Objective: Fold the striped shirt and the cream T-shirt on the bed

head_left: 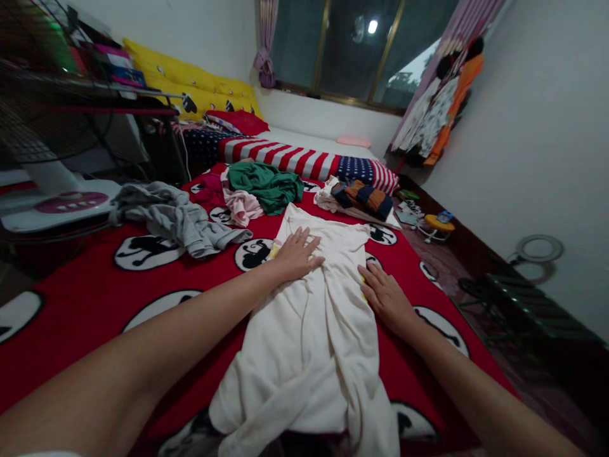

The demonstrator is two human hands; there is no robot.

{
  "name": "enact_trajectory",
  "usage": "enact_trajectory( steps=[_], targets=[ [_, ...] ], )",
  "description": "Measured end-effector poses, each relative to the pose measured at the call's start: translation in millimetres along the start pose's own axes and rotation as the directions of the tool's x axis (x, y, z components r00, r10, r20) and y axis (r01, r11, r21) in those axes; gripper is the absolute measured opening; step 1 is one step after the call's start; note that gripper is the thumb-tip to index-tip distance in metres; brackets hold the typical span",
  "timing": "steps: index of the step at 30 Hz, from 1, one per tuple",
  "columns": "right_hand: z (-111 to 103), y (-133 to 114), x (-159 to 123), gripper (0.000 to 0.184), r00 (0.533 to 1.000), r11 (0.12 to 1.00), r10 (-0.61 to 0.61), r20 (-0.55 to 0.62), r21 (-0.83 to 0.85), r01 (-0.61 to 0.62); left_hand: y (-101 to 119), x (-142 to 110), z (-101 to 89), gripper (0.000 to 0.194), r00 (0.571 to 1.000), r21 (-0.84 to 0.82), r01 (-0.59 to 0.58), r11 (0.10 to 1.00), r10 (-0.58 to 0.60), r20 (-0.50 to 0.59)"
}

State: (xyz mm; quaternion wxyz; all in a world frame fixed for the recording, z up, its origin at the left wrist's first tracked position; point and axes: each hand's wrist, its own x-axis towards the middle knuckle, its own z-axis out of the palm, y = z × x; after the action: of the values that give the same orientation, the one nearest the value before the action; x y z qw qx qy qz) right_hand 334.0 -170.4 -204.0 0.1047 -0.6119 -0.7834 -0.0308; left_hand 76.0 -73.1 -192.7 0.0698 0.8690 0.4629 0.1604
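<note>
A cream-white garment [309, 330] lies stretched lengthwise on the red patterned bed cover [200, 317], its near part creased and its sleeves toward me. My left hand [297, 255] rests on the upper left of the cloth, palm down with fingers spread. Along the garment's right edge, my right hand [387, 295] lies flat with fingers stretched out, its fingertips at the cloth's border. Small yellow patches show at both sides of the garment, partly under the hands. Neither hand grips anything.
Grey clothing [178, 216] lies to the left, with green clothing [266, 184] and a pink garment [242, 206] behind. Folded clothes [364, 198] sit at the back right. A fan [66, 197] stands left; a yellow stool [438, 222] is on the floor at right.
</note>
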Motion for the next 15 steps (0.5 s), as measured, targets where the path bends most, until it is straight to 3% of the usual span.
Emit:
enact_trajectory(
  steps=[4, 9, 12, 15],
  targets=[
    [-8.6, -12.8, -42.9, 0.05, 0.999, 0.994, -0.045, -0.019, 0.098, 0.046, -15.8, -45.1, -12.6, 0.057, 0.992, -0.058, -0.122, 0.991, 0.124, 0.03],
    [-28.0, -38.0, -87.2, 0.066, 0.976, 0.929, -0.198, -0.094, 0.299, 0.218, -32.7, -117.0, -46.5, 0.043, 0.952, -0.294, -0.229, 0.928, 0.277, 0.131],
    [-38.8, -50.2, -103.0, 0.066, 0.927, 0.875, -0.353, -0.124, 0.308, 0.374, -28.6, -156.8, -73.4, 0.038, 0.912, -0.361, -0.249, 0.899, 0.343, 0.224],
    [-49.4, -55.8, -108.3, 0.062, 0.852, 0.821, -0.518, -0.081, 0.232, 0.521, -17.1, -186.3, -93.3, 0.049, 0.87, -0.312, -0.278, 0.909, 0.376, 0.32]
  ],
)
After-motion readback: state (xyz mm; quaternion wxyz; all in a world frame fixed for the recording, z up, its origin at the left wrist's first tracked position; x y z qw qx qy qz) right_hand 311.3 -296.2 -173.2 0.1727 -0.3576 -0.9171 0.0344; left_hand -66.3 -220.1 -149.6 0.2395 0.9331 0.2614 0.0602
